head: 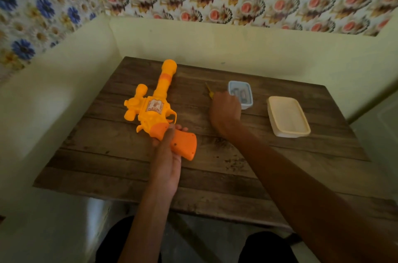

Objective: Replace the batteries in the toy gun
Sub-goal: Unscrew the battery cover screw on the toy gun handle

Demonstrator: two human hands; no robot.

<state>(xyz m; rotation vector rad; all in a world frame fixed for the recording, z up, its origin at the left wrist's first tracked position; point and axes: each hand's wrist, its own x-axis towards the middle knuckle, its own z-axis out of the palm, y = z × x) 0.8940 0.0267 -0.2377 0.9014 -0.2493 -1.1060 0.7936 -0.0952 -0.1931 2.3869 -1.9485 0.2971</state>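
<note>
Obs.: gun (154,109) over the left half of the table (120,168), muzzle toward the far wall, orange handle toward the person; whether it rests on the wood or is lifted slightly, cannot tell.

Left grip (169,156): wrapped round the handle from below, thumb laid over the top, fingertips showing on the far side; holds the gun steady.

Right grip (225,109): reached out to mid-table, back of hand up, covering the near end of a thin yellow tool (209,90), probably a screwdriver; fingers hidden beneath the hand, so cannot tell whether they pinch the tool or only touch it.

Just beside that hand, to its right: small blue tub (249,101) with batteries (242,95) lying inside, count unclear; further right and apart, a cream box (288,116).

Step, as judged: early; fetching the tool to open the battery cover; handle looks closed, dark dots on it may be screws.

Next move calls for: a firm pinch on the tool; gun turned so the cover faces up; tip seated square in the screw; left grip bracing against the twist.
</note>
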